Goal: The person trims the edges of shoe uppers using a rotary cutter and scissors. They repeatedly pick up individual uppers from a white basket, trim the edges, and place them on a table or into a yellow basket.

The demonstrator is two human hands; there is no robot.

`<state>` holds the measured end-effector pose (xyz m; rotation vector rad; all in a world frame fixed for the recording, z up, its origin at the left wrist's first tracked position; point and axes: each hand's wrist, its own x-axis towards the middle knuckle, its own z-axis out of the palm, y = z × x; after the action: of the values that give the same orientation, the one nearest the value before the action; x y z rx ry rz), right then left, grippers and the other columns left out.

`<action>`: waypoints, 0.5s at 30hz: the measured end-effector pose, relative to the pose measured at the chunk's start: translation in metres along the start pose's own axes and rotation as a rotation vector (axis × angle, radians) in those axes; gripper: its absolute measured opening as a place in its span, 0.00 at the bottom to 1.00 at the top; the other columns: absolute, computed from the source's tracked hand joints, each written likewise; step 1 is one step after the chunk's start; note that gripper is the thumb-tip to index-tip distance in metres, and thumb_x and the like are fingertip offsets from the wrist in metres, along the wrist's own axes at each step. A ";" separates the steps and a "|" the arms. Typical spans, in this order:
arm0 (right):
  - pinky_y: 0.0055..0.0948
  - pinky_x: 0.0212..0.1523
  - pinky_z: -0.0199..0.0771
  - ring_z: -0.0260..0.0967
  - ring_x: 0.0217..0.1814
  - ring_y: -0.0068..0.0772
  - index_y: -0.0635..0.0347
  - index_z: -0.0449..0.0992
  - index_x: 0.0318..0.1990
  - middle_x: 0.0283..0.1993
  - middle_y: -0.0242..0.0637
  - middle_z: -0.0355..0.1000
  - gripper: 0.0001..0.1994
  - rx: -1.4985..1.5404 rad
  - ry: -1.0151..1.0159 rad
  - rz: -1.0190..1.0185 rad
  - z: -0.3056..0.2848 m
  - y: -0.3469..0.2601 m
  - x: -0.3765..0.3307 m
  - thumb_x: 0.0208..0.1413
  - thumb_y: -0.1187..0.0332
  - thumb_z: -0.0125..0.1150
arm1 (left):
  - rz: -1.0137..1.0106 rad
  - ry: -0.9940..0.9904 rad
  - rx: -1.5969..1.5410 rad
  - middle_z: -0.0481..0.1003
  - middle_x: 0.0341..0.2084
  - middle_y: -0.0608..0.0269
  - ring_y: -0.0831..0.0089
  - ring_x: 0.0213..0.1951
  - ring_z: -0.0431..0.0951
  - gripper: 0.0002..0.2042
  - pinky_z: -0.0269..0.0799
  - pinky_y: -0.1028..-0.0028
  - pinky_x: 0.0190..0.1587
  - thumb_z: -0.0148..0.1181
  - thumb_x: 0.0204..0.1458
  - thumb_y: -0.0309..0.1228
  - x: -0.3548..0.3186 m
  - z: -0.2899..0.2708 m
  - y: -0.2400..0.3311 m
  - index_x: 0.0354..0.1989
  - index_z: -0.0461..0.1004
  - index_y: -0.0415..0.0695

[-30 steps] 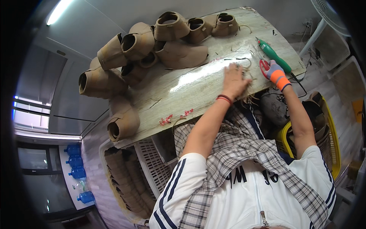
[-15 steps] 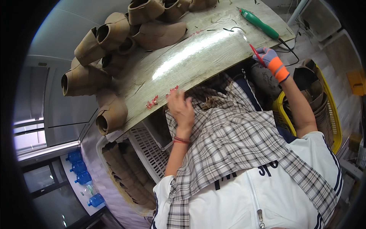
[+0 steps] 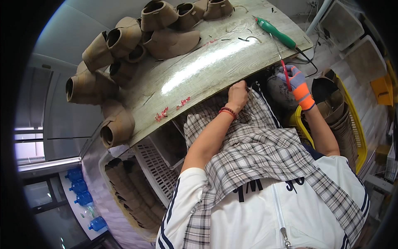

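My right hand (image 3: 295, 79), in a grey and orange glove, is closed around a slim red-handled tool (image 3: 285, 70) with a thin metal shaft. The shaft points over the table's edge; its exact kind is unclear. Bare, with red bracelets at the wrist, my left hand (image 3: 238, 97) lies curled at the table's front edge, over the plaid apron (image 3: 248, 145) on my lap. What its fingers pinch is hidden. Small red scraps (image 3: 161, 113) lie on the table (image 3: 215, 70) to its left. A green corded hand tool (image 3: 275, 32) rests near the right end of the table.
Brown shoe uppers (image 3: 172, 43) are piled along the table's back and left side. Below left stands a white basket (image 3: 155, 164) beside stacked brown pieces (image 3: 132, 189). A yellow basket (image 3: 357, 124) with more brown pieces is at my right. Dark trimmings lie by the green tool.
My left hand has moved right from beside the red scraps to the table's edge over my lap, and has closed. My right hand has shifted slightly down and right, its tool now more upright.
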<state>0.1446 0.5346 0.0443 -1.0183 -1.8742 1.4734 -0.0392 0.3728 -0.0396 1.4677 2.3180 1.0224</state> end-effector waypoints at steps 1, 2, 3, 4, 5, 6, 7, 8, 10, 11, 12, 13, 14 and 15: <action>0.17 0.25 0.63 0.62 0.27 0.12 0.61 0.72 0.45 0.32 0.27 0.72 0.17 -0.003 0.008 -0.009 -0.001 -0.004 -0.002 0.49 0.68 0.70 | -0.004 0.019 0.027 0.76 0.30 0.44 0.47 0.36 0.76 0.08 0.71 0.56 0.39 0.46 0.52 0.26 0.002 0.003 0.006 0.34 0.72 0.39; 0.17 0.25 0.63 0.63 0.28 0.12 0.62 0.73 0.45 0.33 0.29 0.73 0.17 0.003 -0.001 0.029 -0.004 -0.011 -0.004 0.49 0.68 0.70 | 0.009 -0.002 0.068 0.76 0.32 0.45 0.48 0.38 0.76 0.08 0.71 0.56 0.39 0.47 0.51 0.27 0.005 0.005 0.011 0.36 0.72 0.40; 0.17 0.25 0.63 0.64 0.28 0.12 0.62 0.73 0.45 0.34 0.29 0.73 0.16 0.000 0.015 0.001 -0.004 -0.013 -0.005 0.49 0.68 0.70 | 0.069 0.019 0.053 0.75 0.33 0.46 0.48 0.38 0.76 0.07 0.71 0.57 0.39 0.47 0.52 0.27 0.005 0.009 0.018 0.38 0.70 0.41; 0.16 0.25 0.63 0.64 0.27 0.12 0.62 0.73 0.44 0.34 0.29 0.73 0.16 -0.003 0.035 -0.026 -0.005 -0.015 -0.007 0.50 0.68 0.69 | 0.175 0.076 -0.034 0.74 0.32 0.47 0.48 0.37 0.75 0.06 0.71 0.58 0.38 0.47 0.52 0.26 0.008 0.011 0.033 0.36 0.68 0.42; 0.16 0.24 0.63 0.64 0.27 0.13 0.62 0.73 0.44 0.34 0.29 0.73 0.16 -0.004 0.050 -0.058 -0.005 -0.016 -0.006 0.50 0.68 0.69 | 0.268 0.121 -0.177 0.73 0.31 0.47 0.48 0.37 0.75 0.04 0.71 0.58 0.38 0.47 0.52 0.26 0.016 0.011 0.051 0.35 0.68 0.42; 0.17 0.24 0.63 0.65 0.27 0.14 0.61 0.73 0.45 0.33 0.28 0.72 0.17 0.015 0.030 -0.042 -0.006 -0.015 -0.004 0.49 0.68 0.70 | 0.310 0.093 -0.226 0.74 0.32 0.46 0.48 0.37 0.75 0.05 0.71 0.58 0.38 0.47 0.52 0.25 0.024 0.011 0.070 0.36 0.68 0.42; 0.17 0.24 0.64 0.64 0.26 0.14 0.62 0.72 0.46 0.33 0.28 0.72 0.18 0.030 0.017 -0.025 -0.006 -0.016 -0.003 0.49 0.68 0.70 | 0.344 0.096 -0.273 0.74 0.32 0.47 0.47 0.38 0.75 0.05 0.71 0.58 0.39 0.46 0.52 0.24 0.032 0.016 0.081 0.36 0.68 0.42; 0.17 0.23 0.64 0.64 0.26 0.14 0.63 0.71 0.47 0.32 0.29 0.72 0.20 0.043 -0.002 -0.007 -0.005 -0.021 -0.003 0.48 0.68 0.71 | 0.325 0.065 -0.318 0.74 0.32 0.46 0.45 0.39 0.74 0.09 0.70 0.57 0.40 0.45 0.51 0.22 0.038 0.022 0.085 0.40 0.68 0.41; 0.17 0.23 0.64 0.63 0.25 0.14 0.63 0.70 0.47 0.32 0.29 0.72 0.20 0.125 -0.095 0.064 -0.002 -0.041 -0.007 0.49 0.67 0.70 | 0.373 -0.099 -0.380 0.69 0.43 0.39 0.41 0.44 0.72 0.21 0.70 0.54 0.45 0.47 0.48 0.19 0.037 0.025 0.077 0.53 0.63 0.44; 0.16 0.22 0.62 0.63 0.24 0.14 0.62 0.70 0.47 0.31 0.29 0.72 0.19 0.115 -0.035 -0.048 0.003 -0.041 -0.008 0.50 0.68 0.69 | 0.413 -0.175 -0.260 0.66 0.48 0.35 0.39 0.46 0.71 0.26 0.69 0.53 0.47 0.48 0.47 0.18 0.028 0.014 0.079 0.58 0.60 0.46; 0.16 0.22 0.62 0.63 0.25 0.14 0.61 0.71 0.47 0.31 0.27 0.70 0.18 0.071 -0.047 -0.033 0.001 -0.044 -0.011 0.50 0.68 0.69 | 0.316 -0.359 -0.317 0.61 0.55 0.34 0.37 0.51 0.68 0.33 0.68 0.53 0.52 0.49 0.46 0.18 0.017 -0.002 0.078 0.65 0.53 0.49; 0.17 0.22 0.61 0.63 0.25 0.14 0.60 0.72 0.46 0.31 0.26 0.69 0.17 0.038 -0.068 -0.027 0.000 -0.049 -0.013 0.51 0.67 0.68 | 0.305 -0.345 -0.318 0.61 0.58 0.36 0.40 0.58 0.63 0.38 0.63 0.52 0.59 0.52 0.46 0.19 -0.001 -0.013 0.071 0.68 0.48 0.52; 0.16 0.23 0.61 0.63 0.25 0.14 0.60 0.71 0.48 0.31 0.27 0.70 0.18 0.028 -0.075 -0.010 -0.003 -0.045 -0.011 0.51 0.68 0.68 | 0.334 -0.238 -0.269 0.61 0.59 0.38 0.43 0.60 0.62 0.37 0.59 0.52 0.62 0.54 0.46 0.19 -0.022 -0.038 0.070 0.68 0.51 0.52; 0.16 0.23 0.61 0.62 0.24 0.14 0.60 0.69 0.50 0.31 0.28 0.71 0.20 0.030 -0.086 0.004 -0.002 -0.034 -0.007 0.51 0.70 0.67 | 0.362 -0.134 -0.201 0.60 0.60 0.41 0.46 0.62 0.60 0.35 0.55 0.51 0.65 0.55 0.47 0.20 -0.040 -0.068 0.062 0.67 0.54 0.52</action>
<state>0.1425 0.5258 0.0784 -0.9591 -1.9048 1.5656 -0.0108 0.3245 0.0438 1.8467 1.8381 1.1633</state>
